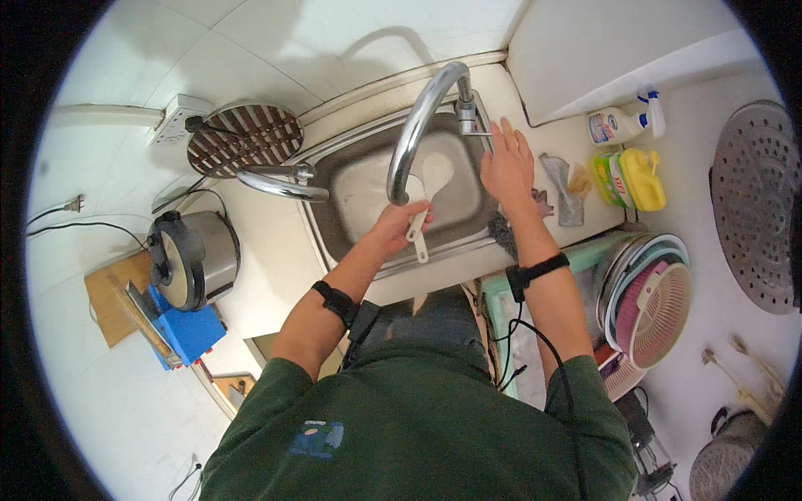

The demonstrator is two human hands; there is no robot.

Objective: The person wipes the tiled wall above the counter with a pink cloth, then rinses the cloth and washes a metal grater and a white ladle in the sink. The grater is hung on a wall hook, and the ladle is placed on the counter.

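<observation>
My left hand (399,227) grips the handles of a white rice paddle (438,170) and a white ladle (414,186) over the stainless steel sink (351,241). The paddle's broad end points away from me, and the ladle's bowl is partly behind the faucet spout. My right hand (509,164) is flat with its fingers extended at the sink's right rim, beside the lever of the chrome gooseneck faucet (413,128). Whether its fingertips touch the lever is unclear. No water is clearly visible at the spout.
A smaller chrome tap (282,185), a woven round mat (250,139) and an electric pressure cooker (203,257) are left. On the right are a grey cloth (567,197), a spray bottle (617,126), a yellow detergent jug (630,180) and stacked basins with a plastic colander (664,316).
</observation>
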